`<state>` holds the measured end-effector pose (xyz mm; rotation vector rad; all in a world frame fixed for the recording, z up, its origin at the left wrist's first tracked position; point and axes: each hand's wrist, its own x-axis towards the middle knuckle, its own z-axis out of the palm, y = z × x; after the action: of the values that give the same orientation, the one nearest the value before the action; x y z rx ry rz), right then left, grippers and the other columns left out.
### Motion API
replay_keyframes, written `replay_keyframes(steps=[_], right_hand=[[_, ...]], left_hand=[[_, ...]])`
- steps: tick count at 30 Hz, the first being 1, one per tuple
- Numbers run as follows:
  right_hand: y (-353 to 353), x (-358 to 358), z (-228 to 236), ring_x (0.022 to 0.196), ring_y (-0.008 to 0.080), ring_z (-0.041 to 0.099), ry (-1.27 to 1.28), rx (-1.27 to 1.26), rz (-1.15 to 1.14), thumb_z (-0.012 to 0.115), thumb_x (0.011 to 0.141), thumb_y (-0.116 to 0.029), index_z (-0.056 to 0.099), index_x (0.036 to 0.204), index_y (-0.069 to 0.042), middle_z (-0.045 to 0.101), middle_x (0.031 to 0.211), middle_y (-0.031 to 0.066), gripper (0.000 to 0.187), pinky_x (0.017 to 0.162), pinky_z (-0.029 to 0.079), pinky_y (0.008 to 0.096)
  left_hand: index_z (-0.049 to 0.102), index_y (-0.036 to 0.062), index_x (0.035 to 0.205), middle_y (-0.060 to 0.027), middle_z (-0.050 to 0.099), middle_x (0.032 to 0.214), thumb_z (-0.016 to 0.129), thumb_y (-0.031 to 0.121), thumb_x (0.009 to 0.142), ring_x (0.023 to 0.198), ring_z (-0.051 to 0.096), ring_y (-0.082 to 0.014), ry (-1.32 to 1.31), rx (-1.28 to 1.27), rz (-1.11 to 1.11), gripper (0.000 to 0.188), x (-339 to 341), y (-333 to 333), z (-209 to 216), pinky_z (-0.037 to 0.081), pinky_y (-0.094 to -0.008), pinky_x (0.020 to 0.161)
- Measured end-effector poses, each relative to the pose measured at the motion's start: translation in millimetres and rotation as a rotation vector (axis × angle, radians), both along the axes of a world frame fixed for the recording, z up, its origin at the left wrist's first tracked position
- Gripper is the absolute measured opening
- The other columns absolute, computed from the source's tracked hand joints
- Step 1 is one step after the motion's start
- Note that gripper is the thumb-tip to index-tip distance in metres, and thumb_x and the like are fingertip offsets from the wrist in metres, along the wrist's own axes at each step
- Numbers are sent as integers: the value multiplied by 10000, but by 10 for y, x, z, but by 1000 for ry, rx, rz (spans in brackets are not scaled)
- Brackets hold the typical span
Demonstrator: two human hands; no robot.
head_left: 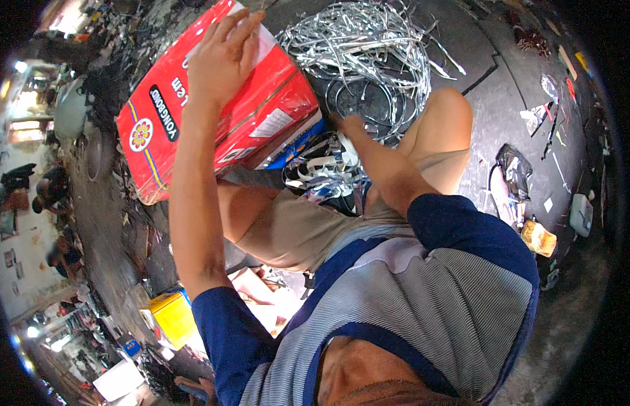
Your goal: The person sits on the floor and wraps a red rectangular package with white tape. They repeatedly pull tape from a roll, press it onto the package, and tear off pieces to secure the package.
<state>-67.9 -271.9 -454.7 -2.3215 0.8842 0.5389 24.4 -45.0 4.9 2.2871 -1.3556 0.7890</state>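
A large red carton (227, 145) stands tilted at the upper left, beyond my left knee. My left hand (223, 59) lies across its upper face near the far edge, fingers stretched out and a little bent. Close to the carton's lower right corner is my right hand (350, 127); its fingers are in shadow and mostly hidden. A blue printed panel (298, 147) shows along the carton's underside. Just below my right hand, a bundle of white and coloured strips (328, 172) lies between my legs.
A big tangle of shiny silver strips (369, 47) spreads past my right knee. On the right lie a black plastic bag (514, 169), a yellowish block (538, 238) and a white container (581, 215). A yellow box (171, 318) stands at lower left. People sit far left.
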Motion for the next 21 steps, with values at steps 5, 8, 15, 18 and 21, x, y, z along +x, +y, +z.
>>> replay_keyframes(steps=[5,8,15,18,21], right_hand=[[1536,-492,457,1079,384,680,-101,149,395,644,843,-391,712,1120,-42,701,1163,214,451,949,533,507],[938,-895,-684,983,371,659,-201,87,1114,652,844,-338,684,1131,-79,685,1088,211,388,908,495,481],[906,-1304,2939,1007,280,672,-268,412,1148,693,888,-292,745,1077,-65,717,1045,171,300,866,515,412],[520,-1218,3653,738,196,672,-466,612,984,758,870,-309,727,1019,-38,719,831,119,311,686,521,368],[357,-1054,3843,648,141,621,-488,832,907,740,900,-348,729,945,-21,688,738,56,330,609,493,331]], left_hand=[[692,112,1213,-98,665,1207,617,83,883,1085,649,-292,-116,110,87,339,-571,353,-115,552,-410,879],[715,88,1118,-123,677,1097,731,89,772,976,681,-283,72,-175,-260,347,-1368,-220,-332,578,-393,820],[666,46,1231,-157,686,942,639,303,965,851,671,-254,1111,-130,108,371,-2029,374,-1380,529,-366,785],[715,4,955,-22,652,711,684,202,956,679,575,-84,1298,-437,143,201,-2128,487,-1292,476,-270,652],[718,10,807,6,653,719,765,110,872,682,564,-57,1069,-554,275,128,-2049,836,-850,447,-251,629]])
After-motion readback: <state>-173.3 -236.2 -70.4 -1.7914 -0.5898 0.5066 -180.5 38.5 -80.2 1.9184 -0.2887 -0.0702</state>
